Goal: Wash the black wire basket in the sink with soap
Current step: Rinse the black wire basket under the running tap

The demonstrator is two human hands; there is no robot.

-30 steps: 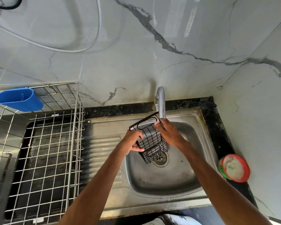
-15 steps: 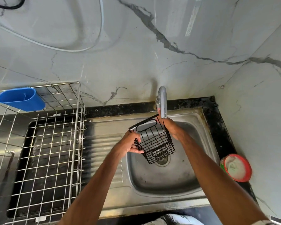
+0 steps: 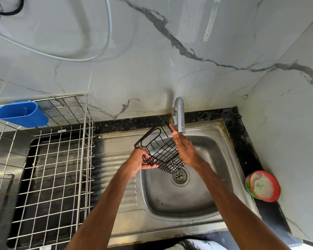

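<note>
**Holding the black wire basket up under the tap**

Head view, the only 1.

Holds the black wire basket (image 3: pixel 159 152) in 2 hands above the sink (image 3: pixel 215 186), tilted, with its long open side turned up and to the left. Keeps it clear of the basin floor, just above and left of the drain (image 3: pixel 179 176), probably to send runoff straight into the bowl. Brings its upper end close beside the spout of the tap (image 3: pixel 179 114), presumably for wetting or rinsing. Cannot make out any running water.

Grips the basket's lower left corner with the left hand (image 3: pixel 138 162), fingers curled round the wires from beneath. Lays the right hand (image 3: pixel 184 150) along the basket's right side, fingers (image 3: pixel 172 129) stretched straight toward the spout and pressed against the wire. Cannot place the thumb, hidden behind the hand. Reads as a hold from 2 sides: left to carry and turn, right to steady or rub the mesh.

Puts the basket between the hands, then: left at the lower near corner, right along the right flank, hands apart by the basket's width.

Leaves the red-rimmed tub (image 3: pixel 263 186), likely the soap, on the dark counter right of the sink, well apart from both hands yet handy for lathering. Leaves the steel dish rack (image 3: pixel 61 159) with its blue cup (image 3: pixel 20 113) on the left, likely for draining afterward. Looks under way, with no suds visible on the wires.
</note>
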